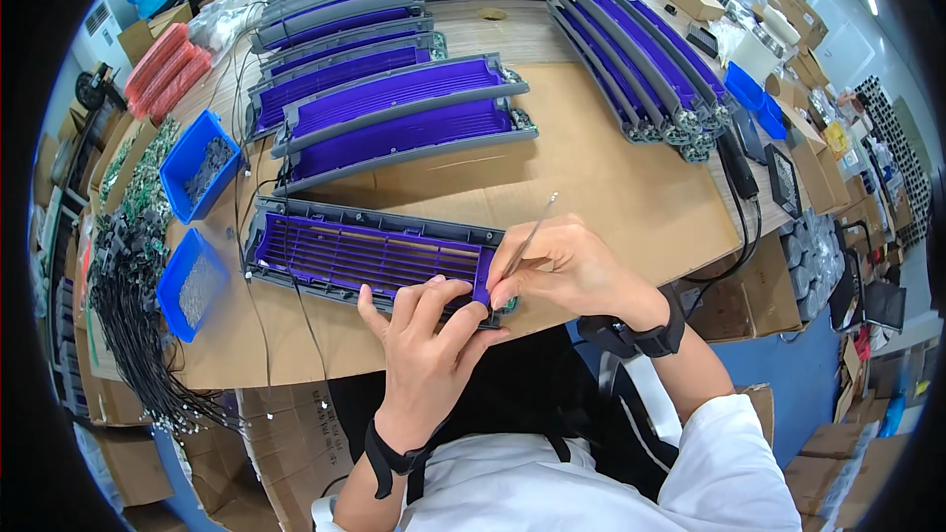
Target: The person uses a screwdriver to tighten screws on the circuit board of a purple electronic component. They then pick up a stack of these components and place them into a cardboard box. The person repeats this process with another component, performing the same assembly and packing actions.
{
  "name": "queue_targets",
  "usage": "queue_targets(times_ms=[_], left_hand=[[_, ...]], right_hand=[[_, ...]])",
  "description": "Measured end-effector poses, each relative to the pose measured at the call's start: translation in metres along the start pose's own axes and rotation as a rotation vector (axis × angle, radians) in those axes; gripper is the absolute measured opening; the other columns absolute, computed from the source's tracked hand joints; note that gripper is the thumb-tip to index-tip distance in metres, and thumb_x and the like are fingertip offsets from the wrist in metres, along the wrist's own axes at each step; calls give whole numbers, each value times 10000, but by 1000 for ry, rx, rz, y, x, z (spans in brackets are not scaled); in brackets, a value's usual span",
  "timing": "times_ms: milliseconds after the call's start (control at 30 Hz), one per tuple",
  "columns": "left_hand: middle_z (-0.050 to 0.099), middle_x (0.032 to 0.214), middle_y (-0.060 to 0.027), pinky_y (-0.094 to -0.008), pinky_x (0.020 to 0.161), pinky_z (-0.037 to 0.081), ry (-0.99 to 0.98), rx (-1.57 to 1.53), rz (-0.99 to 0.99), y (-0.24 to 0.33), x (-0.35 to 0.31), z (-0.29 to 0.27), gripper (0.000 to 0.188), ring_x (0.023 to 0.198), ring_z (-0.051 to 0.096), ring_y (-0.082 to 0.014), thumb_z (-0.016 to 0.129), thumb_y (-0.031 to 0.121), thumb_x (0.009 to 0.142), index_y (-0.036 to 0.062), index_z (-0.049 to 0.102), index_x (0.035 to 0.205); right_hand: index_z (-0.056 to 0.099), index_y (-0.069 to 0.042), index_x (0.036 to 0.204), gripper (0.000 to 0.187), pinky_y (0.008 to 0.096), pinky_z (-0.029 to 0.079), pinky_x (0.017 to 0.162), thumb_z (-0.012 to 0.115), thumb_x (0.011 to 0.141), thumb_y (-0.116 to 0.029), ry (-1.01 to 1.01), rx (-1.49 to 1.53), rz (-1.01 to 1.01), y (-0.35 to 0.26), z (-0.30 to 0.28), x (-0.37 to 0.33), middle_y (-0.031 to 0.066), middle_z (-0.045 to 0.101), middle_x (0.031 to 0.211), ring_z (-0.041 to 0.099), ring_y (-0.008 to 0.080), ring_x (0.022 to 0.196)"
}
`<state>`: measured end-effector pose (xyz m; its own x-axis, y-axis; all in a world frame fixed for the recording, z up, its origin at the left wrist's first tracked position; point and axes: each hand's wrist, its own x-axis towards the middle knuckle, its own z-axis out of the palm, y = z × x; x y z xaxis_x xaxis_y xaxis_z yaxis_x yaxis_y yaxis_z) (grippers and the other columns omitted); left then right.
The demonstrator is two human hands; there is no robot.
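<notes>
One purple-and-grey slatted panel point(340, 244) lies in front of the person, near the worktop's front edge, on a flat cardboard sheet point(631, 202), slats running lengthwise. Both hands at its right end. Right hand point(554, 261): thumb and fingers pinched together on thin metal tweezers point(529, 239), one end sticking up, the other hidden by the fingers. Left hand point(429, 345): fingers part-bent and somewhat spread, tips resting on the panel beside the right hand; cannot tell whether it grips or only presses. Black strap on each wrist.

Just behind: two purple panels point(404, 126) with grey edges, side by side, green circuit bits at their right ends. More grey-and-purple panels point(335, 30) in rows farther back; another slanted group point(641, 64) at back right. Left of the panel: two blue bins, the upper bin point(175, 175) with dark small pieces, the lower bin point(171, 296) with small silvery ones. Farther left, bundled black cables point(148, 355) hang over the edge of the worktop point(483, 34). Red wrapped rolls point(166, 71) at back left.
</notes>
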<state>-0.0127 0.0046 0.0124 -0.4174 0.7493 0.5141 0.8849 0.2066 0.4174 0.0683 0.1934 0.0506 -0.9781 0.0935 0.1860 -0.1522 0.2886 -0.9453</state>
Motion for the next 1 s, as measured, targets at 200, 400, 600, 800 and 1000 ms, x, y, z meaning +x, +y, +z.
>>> queue_targets(times_ms=[200,400,600,800,1000], left_hand=[[600,1021,35,-635,1014,164,-18,9,-21,-1,0,2,232,986,538,-202,778,349,726,176,702,861],[600,1035,36,-653,1001,168,-31,14,-20,0,2,1,201,993,536,-211,778,319,731,175,710,854],[595,1059,30,-671,992,172,-44,13,-6,0,2,2,220,993,530,-218,781,295,734,172,706,901],[619,1042,-4,-583,1050,172,-14,24,-13,5,2,1,261,989,532,-237,805,291,700,98,664,805],[650,1018,1,-576,1075,161,58,-63,-34,2,0,3,307,972,558,-234,837,296,673,106,656,833]], right_hand=[[693,33,848,61,296,522,668,720,793,25,-39,-44,-65,2,-3,1,90,693,820,669,187,746],[667,24,811,95,306,505,647,737,796,-38,-35,-74,-77,7,-3,3,86,688,783,663,205,715],[665,-20,804,102,344,475,599,731,794,-98,-31,-216,-117,5,-1,9,108,660,716,638,272,649],[650,-14,782,122,356,469,590,734,781,-103,-35,-258,-137,2,3,11,121,661,720,632,293,642],[664,0,817,126,332,489,615,745,787,-92,-33,-297,-99,-3,4,11,109,671,730,648,247,653]])
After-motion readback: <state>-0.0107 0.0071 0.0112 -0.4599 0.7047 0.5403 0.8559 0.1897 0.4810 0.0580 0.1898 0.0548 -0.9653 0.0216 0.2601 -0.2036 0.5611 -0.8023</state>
